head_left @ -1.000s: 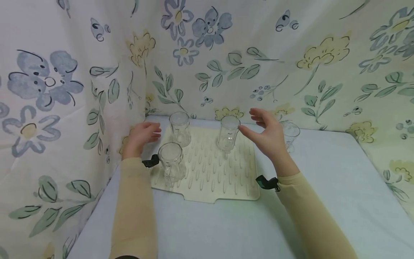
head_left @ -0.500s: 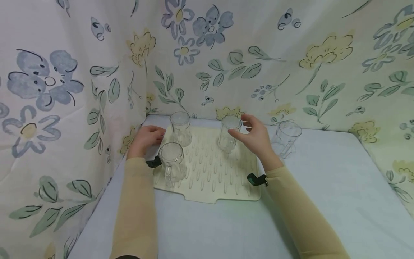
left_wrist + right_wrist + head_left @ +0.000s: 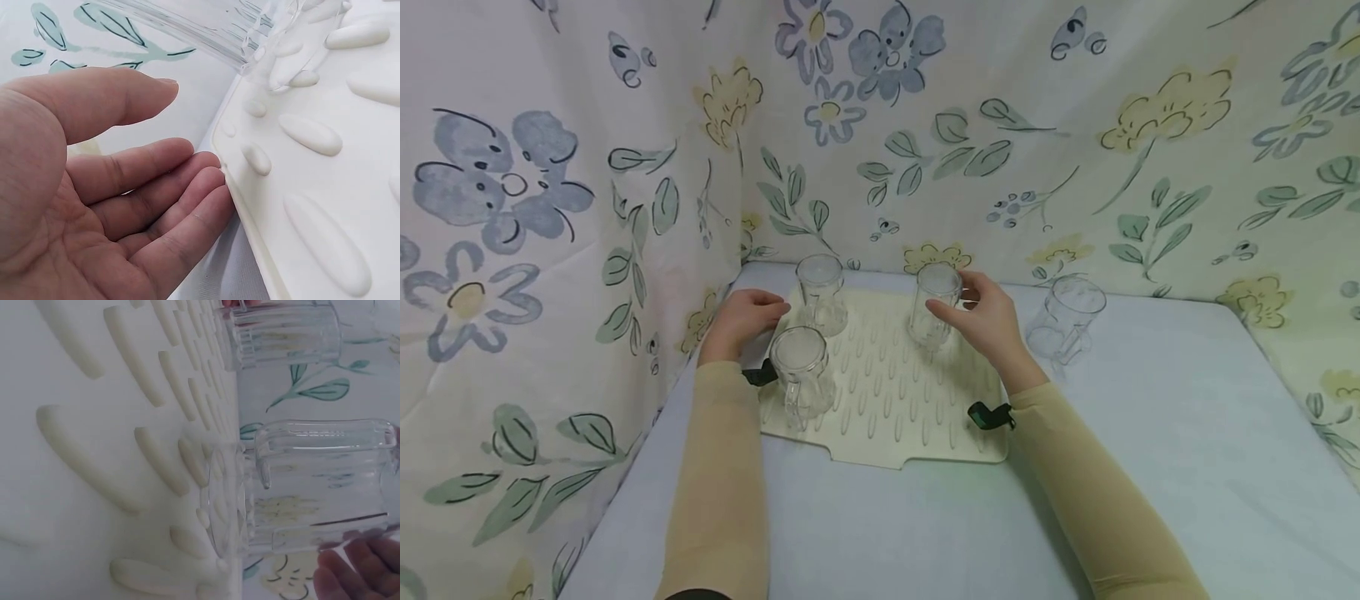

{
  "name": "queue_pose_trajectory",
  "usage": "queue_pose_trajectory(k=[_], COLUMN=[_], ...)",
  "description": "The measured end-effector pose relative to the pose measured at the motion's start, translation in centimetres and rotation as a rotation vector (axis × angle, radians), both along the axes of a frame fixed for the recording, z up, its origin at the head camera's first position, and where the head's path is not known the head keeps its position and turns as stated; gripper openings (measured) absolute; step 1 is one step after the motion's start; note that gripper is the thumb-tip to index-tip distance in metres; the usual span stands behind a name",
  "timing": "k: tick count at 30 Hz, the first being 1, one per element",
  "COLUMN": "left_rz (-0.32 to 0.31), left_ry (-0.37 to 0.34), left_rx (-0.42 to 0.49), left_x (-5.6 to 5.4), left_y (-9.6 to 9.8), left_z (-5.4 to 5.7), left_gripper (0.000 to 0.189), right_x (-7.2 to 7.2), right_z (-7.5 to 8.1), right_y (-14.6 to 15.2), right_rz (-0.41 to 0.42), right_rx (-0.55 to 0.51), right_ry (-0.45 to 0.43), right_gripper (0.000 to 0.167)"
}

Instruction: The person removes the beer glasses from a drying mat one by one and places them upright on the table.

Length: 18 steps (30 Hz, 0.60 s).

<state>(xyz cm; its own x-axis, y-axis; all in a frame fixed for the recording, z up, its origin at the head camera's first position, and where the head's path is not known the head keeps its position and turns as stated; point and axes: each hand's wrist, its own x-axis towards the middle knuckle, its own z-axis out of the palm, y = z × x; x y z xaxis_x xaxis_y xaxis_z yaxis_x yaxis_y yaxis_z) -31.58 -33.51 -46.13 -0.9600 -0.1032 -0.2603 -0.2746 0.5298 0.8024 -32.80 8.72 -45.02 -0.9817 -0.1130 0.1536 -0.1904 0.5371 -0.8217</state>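
Note:
A glass mug (image 3: 934,312) stands on the back right of a cream ridged mat (image 3: 880,408). My right hand (image 3: 988,325) grips this mug from the right, thumb in front and fingers behind. In the right wrist view its fingers (image 3: 359,569) lie against the mug's (image 3: 325,487) side, and the handle faces away from them. My left hand (image 3: 741,325) is at the mat's left edge. Seen from the left wrist, its extended fingertips touch the edge of the mat (image 3: 250,212), with the thumb apart and nothing held.
Two more glass mugs stand on the mat's left side, a back mug (image 3: 822,296) and a front mug (image 3: 802,375). Another glass mug (image 3: 1067,321) is on the white-covered table (image 3: 1150,433), right of the mat. Floral cloth (image 3: 880,167) hangs behind and on the left.
My right hand has moved left from beside the mug and closed round it. My left hand has shifted slightly right to the mat's edge. The mugs appear to stay in place.

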Motion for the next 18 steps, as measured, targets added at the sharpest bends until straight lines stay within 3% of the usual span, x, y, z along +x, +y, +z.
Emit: queue_pose_trajectory(k=[18], left_rz=[0.015], left_ry=[-0.026], left_rx=[0.002], left_x=[0.03], left_y=[0.28], left_z=[0.35], left_gripper=[0.055], right_x=[0.18], right_z=[0.03], right_y=[0.09], right_rz=[-0.01], right_rx=[-0.046], right_ry=[-0.014], right_gripper=[0.088])
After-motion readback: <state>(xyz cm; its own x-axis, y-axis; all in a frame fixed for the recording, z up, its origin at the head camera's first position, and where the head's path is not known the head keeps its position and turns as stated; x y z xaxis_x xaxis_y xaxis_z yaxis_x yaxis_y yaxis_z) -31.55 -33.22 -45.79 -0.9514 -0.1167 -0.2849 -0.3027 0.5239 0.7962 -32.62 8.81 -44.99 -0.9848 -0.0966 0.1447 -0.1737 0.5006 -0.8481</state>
